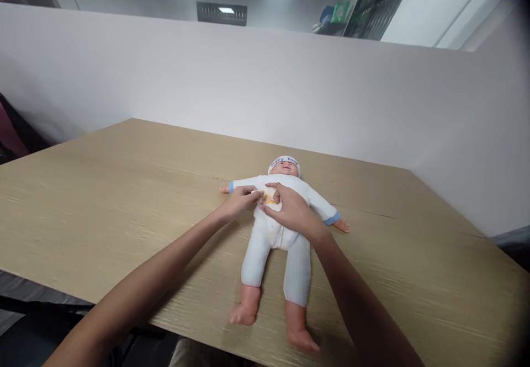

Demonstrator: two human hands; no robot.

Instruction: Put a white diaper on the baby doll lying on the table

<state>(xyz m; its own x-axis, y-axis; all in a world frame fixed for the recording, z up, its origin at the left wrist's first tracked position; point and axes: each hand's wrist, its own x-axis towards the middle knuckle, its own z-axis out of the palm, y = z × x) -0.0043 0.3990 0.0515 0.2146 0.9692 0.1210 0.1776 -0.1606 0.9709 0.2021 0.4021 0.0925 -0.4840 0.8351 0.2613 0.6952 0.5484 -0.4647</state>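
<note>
A baby doll [285, 167] lies on its back on the table, head away from me, arms spread and bare feet toward me. It wears a white outfit [256, 251] with blue cuffs and a white cap [284, 160] with blue lettering. At the doll's chest, my left hand [242, 200] is closed in a pinch on white cloth at the outfit's front. Across from it, my right hand [292, 207] curls its thumb and fingers around a yellow-orange print [270, 195] on the front, gripping the cloth. The fingers partly hide the print.
The wooden table [136, 190] stretches to both sides, with a seam running across it. Behind it rises a white partition [207, 80]. A dark chair [28, 334] stands at the lower left, and a green package [340, 12] shows beyond the partition.
</note>
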